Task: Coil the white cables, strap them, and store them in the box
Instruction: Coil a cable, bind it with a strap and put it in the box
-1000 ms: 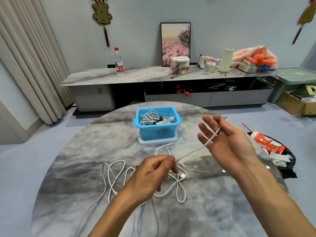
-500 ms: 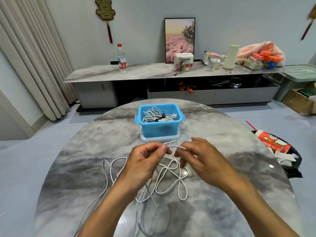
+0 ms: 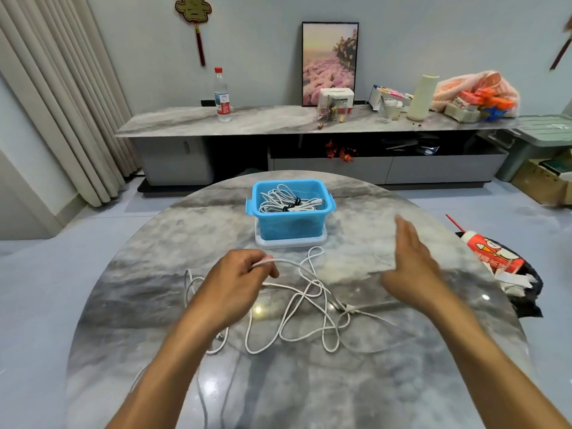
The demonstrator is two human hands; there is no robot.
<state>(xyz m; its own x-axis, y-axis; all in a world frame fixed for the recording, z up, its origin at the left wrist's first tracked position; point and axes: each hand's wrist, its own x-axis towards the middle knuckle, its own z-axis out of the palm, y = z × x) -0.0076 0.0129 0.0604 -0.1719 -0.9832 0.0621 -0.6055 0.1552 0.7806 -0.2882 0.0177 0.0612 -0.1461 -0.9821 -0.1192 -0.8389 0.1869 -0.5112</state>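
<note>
A: White cable (image 3: 305, 308) sprawls loose mid-worktop (image 3: 154, 243), 6 o'clock of the blue box (image 3: 291, 226).
B: Hands?
A: Left hand (image 3: 235, 286) pinches one end; right hand (image 3: 411, 261) flat, fingers straight, holding nothing.
B: Progress?
A: Strapped coils (image 3: 288, 202) already boxed. This one's uncoiled, unstrapped — prob. partway.

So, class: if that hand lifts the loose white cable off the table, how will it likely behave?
Probably floppy: the loose white cable lies in slack, crossing loops. It may snag where strands overlap. It looks light, since the left hand holds one strand with just its fingertips.
</note>
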